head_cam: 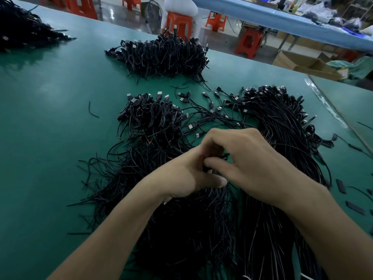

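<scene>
Black USB cables lie in heaps on a green table [50,122]. My left hand [181,174] and my right hand [252,160] meet above the near heap [181,229]. Both have curled fingers that pinch a short black cable piece [214,158] between them; most of it is hidden by the fingers. A coiled bundle [149,116] with silver plugs lies just beyond my left hand. A long straight bundle [286,122] runs along the right side under my right forearm.
Another cable heap [163,55] sits farther back, and one more [22,27] at the far left. Small black sleeves [341,185] lie at the right edge. Beyond the table are orange stools [179,23], a seated person [181,7], cardboard boxes [302,61] and a blue bench [282,17].
</scene>
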The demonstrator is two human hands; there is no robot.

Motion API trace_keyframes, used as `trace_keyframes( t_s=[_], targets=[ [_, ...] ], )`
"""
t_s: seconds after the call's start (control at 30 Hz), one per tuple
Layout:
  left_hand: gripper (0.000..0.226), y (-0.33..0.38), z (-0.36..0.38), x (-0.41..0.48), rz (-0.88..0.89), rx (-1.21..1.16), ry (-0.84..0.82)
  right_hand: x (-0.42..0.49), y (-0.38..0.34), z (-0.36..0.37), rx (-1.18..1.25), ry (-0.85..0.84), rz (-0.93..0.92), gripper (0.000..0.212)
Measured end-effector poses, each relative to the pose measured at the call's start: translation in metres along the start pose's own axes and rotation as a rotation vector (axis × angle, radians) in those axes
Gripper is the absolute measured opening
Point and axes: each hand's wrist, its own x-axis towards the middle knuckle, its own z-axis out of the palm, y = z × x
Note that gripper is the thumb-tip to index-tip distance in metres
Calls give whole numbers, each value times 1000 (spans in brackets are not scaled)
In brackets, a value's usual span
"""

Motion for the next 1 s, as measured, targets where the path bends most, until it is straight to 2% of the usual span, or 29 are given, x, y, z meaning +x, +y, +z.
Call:
trace_keyframes(
  t_s=[0.07,0.2,0.37,0.43,0.6,0.7,0.8,1.0],
  targets=[
    [30,-2,-1,-1,-6,-47,-1,0,2,1,15,12,22,15],
    [11,-3,-5,0,-120,-108,58,-7,10,1,34,104,86,18],
    [25,-1,-3,3,-114,-379,108,-13,14,2,-11,236,116,23],
    [27,-2,-1,4,-93,-308,142,-14,13,2,-45,262,140,22],
    [32,-8,4,6,13,38,271,-8,6,7,-91,234,247,11],
    [35,-12,4,7,51,131,307,-6,1,10,-146,246,351,6],
    [37,-13,3,5,72,225,332,-3,-1,12,-182,246,437,10],
    [33,-12,2,5,80,277,350,0,-1,10,-82,241,458,11]
  ],
)
